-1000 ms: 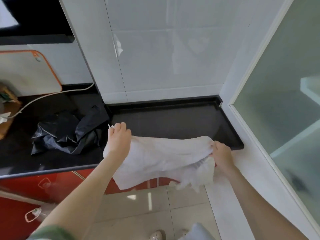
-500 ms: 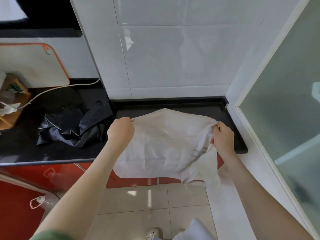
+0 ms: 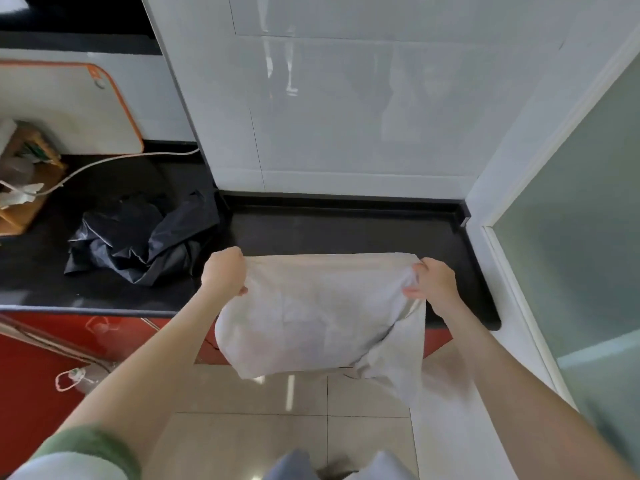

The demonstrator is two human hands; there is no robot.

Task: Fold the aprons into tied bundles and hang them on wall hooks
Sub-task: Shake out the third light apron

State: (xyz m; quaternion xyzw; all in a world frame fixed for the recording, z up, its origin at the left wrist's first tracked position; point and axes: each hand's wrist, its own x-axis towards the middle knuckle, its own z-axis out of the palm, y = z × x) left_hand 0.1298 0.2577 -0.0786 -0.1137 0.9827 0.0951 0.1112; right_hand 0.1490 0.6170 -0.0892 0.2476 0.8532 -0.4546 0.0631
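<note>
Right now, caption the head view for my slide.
Left hand and right hand grip a white apron at the black counter, dark cloth crumpled alongside.

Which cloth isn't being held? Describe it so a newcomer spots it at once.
Start at the black countertop below the white tiled wall. Left of the left hand, a black cloth lies on it in a crumpled heap, probably an apron. It is dark, shiny and untouched, unlike the white cloth stretched between the left hand and right hand.
</note>
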